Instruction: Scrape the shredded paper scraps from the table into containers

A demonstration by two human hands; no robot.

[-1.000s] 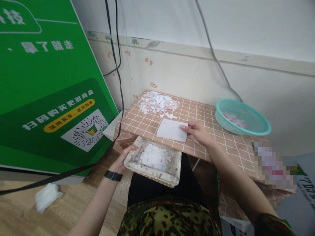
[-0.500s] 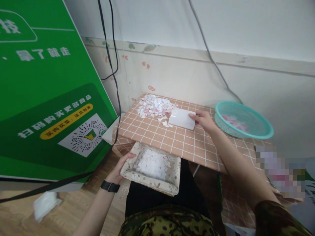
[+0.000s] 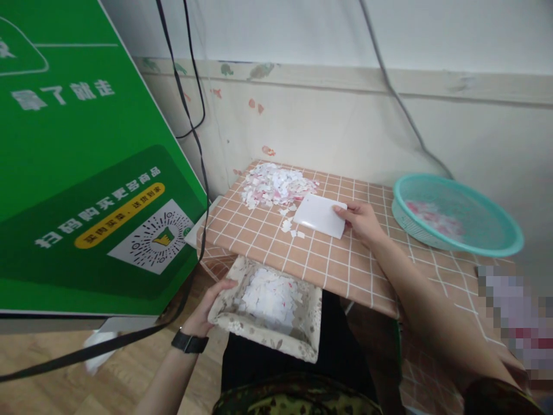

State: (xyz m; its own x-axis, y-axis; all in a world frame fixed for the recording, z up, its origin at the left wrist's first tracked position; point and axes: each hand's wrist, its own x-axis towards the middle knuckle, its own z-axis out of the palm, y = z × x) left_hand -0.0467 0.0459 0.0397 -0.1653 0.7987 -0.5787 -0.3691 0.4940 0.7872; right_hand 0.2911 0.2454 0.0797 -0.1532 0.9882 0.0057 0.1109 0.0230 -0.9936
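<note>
A white card point(image 3: 317, 218), gripped between the right hand's point(image 3: 363, 222) thumb and fingers, is over the table point(image 3: 294, 251), its left edge near loose paper scraps point(image 3: 276, 184) heaped at the back left corner. Checked cloth spans from card to front edge, where the left hand point(image 3: 211, 302) grasps a scrap-filled basket point(image 3: 268, 337) by its side. Rightward, a teal colander point(image 3: 400, 216) stands near the back edge, apart from the right hand.

The lined basket point(image 3: 264, 339) hides part of the left hand point(image 3: 210, 305).
</note>
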